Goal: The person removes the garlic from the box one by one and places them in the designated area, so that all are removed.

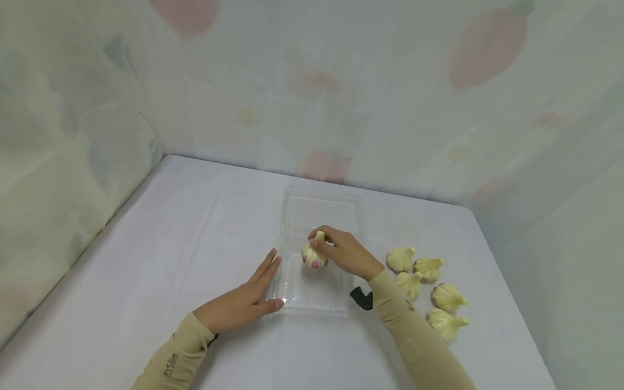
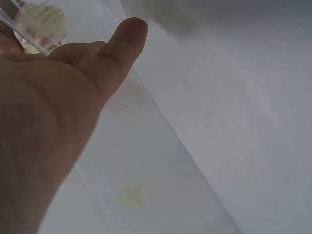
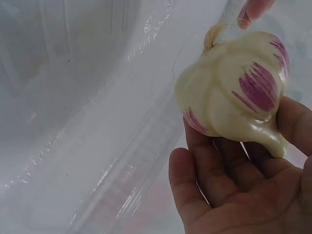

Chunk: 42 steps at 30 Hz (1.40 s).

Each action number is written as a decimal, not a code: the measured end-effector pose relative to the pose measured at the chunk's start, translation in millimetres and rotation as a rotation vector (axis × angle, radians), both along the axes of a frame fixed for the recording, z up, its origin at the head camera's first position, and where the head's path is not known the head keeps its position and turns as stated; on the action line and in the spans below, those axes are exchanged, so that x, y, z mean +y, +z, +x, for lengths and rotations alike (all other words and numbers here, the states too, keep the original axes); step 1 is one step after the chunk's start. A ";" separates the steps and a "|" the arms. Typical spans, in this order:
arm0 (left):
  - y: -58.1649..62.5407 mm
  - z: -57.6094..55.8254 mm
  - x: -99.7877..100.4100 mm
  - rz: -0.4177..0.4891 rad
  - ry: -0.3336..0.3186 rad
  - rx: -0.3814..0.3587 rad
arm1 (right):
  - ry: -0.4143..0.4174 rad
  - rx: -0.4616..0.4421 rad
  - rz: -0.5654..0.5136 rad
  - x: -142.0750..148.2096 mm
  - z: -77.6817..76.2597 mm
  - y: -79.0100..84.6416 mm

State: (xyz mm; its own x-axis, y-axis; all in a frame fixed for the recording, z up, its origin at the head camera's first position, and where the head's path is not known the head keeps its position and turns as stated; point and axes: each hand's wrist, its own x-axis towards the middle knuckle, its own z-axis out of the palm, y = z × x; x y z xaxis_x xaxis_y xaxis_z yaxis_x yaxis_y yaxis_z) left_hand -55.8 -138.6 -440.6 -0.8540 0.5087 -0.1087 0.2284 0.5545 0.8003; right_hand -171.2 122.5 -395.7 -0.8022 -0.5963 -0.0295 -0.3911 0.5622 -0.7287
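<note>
In the head view my right hand (image 1: 347, 252) holds a garlic bulb (image 1: 314, 254) by its stem, above a clear plastic clamshell box (image 1: 312, 303). The right wrist view shows that garlic bulb (image 3: 229, 87) close up, cream with purple streaks and a tuft of roots, with the fingers and thumb around its neck end. My left hand (image 1: 241, 304) touches the box's left side, its fingers straight and the thumb at the near left corner. In the left wrist view the left hand (image 2: 63, 87) stretches along the clear plastic edge.
Several more garlic bulbs (image 1: 400, 260) lie in a loose group on the white table (image 1: 219, 216), right of the box. The box's lid (image 1: 319, 214) lies folded back on the far side. Curtains with a faint fruit print (image 1: 390, 108) stand behind and beside the table.
</note>
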 end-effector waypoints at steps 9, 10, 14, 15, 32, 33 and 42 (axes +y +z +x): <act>0.4 -0.2 -0.7 -0.008 -0.003 -0.004 | -0.032 -0.027 -0.095 14.4 2.9 8.6; 0.1 -0.4 -0.9 -0.008 -0.004 -0.003 | -0.038 -0.026 -0.104 15.8 2.7 9.8; -1.2 -1.6 -1.8 -0.011 -0.006 0.003 | -0.062 -0.024 -0.127 22.2 2.2 15.6; -1.2 -1.8 -2.0 -0.010 -0.005 0.000 | -0.069 -0.026 -0.134 24.3 1.9 16.7; 0.5 -0.7 -1.1 0.011 -0.004 -0.022 | -0.171 0.047 -0.160 57.8 9.1 33.8; 0.9 -0.7 -1.5 0.010 -0.002 -0.022 | -0.177 0.049 -0.159 59.3 9.4 33.4; 3.9 2.7 -4.6 0.005 -0.007 -0.038 | -0.233 0.064 -0.148 77.7 17.8 31.8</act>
State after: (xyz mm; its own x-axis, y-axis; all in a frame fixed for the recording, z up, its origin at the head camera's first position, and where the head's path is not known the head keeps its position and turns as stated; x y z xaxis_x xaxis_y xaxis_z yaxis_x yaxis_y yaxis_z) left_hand -53.1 -143.2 -436.7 -0.8459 0.5151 -0.1381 0.2017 0.5487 0.8113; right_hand -153.4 200.2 -363.9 -0.9155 -0.3898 0.0991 -0.3115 0.5312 -0.7879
